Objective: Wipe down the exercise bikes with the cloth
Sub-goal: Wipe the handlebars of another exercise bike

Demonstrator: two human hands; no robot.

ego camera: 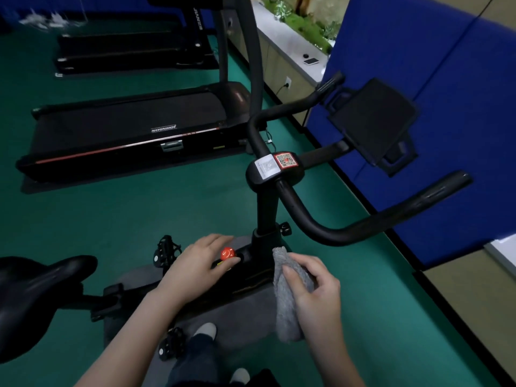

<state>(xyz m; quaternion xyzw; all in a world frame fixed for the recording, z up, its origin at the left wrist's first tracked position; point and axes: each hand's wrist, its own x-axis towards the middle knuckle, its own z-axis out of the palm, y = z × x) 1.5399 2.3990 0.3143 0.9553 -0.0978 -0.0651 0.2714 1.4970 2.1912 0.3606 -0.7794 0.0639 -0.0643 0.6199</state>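
**Wipe in progress, low on frame**

Exercise bike (pixel 265 208) at centre. Handlebars (pixel 335 233) at 2 o'clock and saddle (pixel 36 286) at 8 are probably left to wipe. Cloth (pixel 287 311) at 5 o'clock touches the frame, right hand (pixel 315 286) grip wrapped round it. Left hand (pixel 195 263) grip wide, flat by red knob (pixel 227 253).

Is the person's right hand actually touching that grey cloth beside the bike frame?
Touching. The head view shows the right hand with its thumb and fingers curled round the grey cloth, gripping it with no gap between them.
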